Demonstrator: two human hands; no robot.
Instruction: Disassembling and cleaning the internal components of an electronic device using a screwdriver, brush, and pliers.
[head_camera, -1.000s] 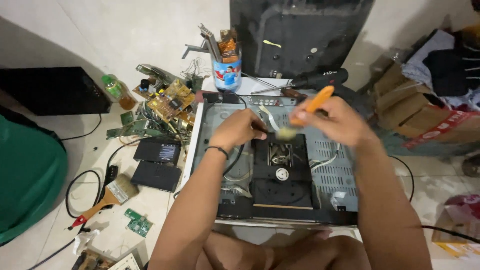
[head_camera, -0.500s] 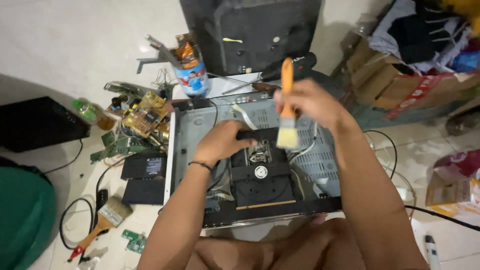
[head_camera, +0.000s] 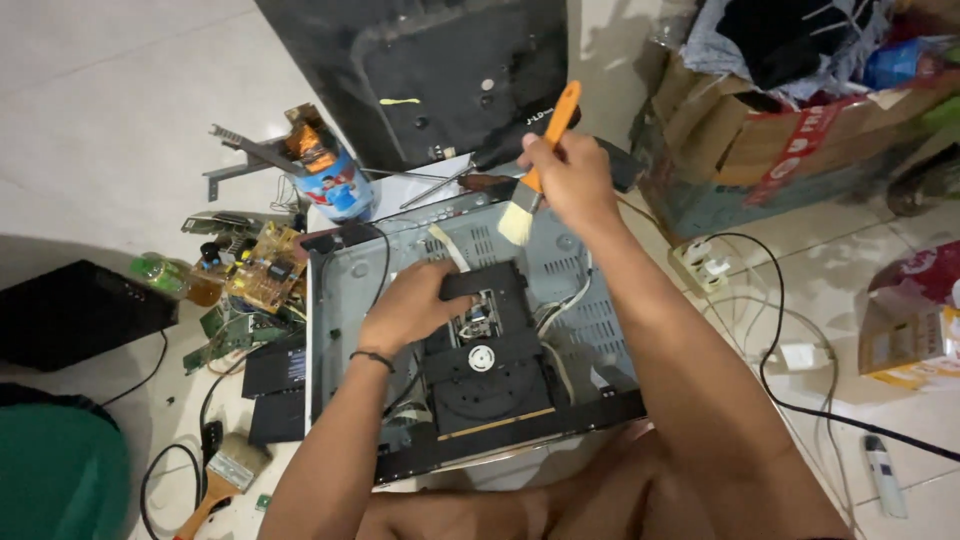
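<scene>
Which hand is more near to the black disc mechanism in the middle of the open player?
Left. The left hand rests on the black disc mechanism; the right hand holds an orange-handled brush above the chassis, beyond it.

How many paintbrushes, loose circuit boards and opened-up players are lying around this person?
Paintbrushes: 2, the orange-handled brush in the right hand and a wider wooden-handled brush on the floor.
Loose circuit boards: at least 3, the yellow board and green boards; the pile is cluttered.
Opened disc players: 1, with the left hand inside.
Total: 6.
</scene>
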